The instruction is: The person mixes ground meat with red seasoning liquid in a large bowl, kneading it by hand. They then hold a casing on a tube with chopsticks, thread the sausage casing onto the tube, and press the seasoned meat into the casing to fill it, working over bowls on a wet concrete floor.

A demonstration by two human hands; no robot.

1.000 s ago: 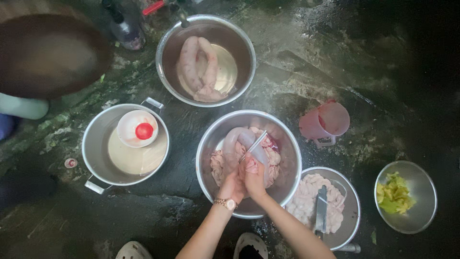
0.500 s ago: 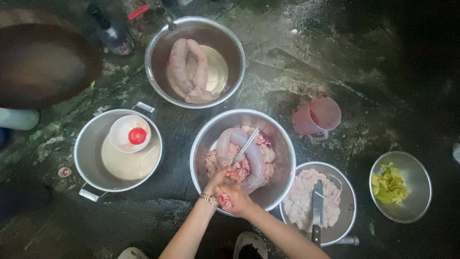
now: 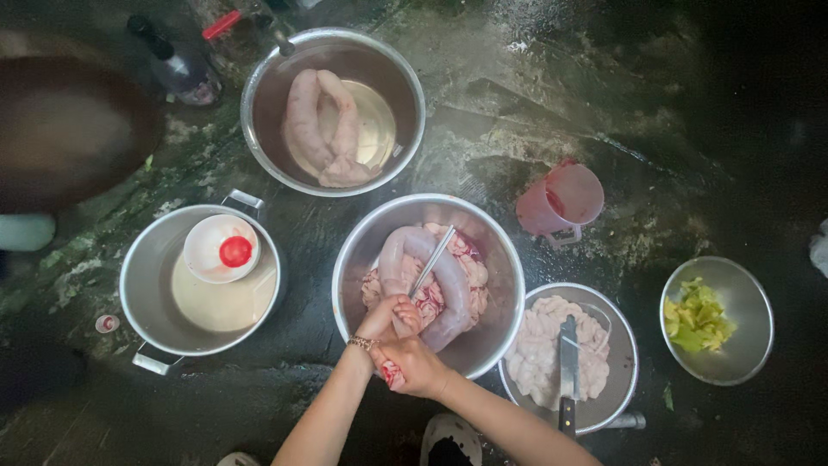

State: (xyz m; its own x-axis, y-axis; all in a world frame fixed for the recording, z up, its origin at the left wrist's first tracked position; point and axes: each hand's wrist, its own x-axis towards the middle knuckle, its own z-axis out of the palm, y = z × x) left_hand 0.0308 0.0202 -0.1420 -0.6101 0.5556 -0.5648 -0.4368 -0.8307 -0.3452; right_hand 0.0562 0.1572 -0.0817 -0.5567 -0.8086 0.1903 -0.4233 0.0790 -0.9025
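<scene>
Both hands, left [image 3: 390, 318] and right [image 3: 414, 367], clench one end of the casing [image 3: 448, 280] in the bowl [image 3: 509, 259]. The casing arches away from them and curls back; a rod [image 3: 431, 261] slants up-right. The floor [image 3: 483, 112] is wet, dark concrete.

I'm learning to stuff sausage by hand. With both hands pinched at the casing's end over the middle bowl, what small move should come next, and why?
Probably press the filling further in: both hands, left hand and right hand, grip the open end of the plump pale pink sausage casing over the round steel bowl.
</scene>
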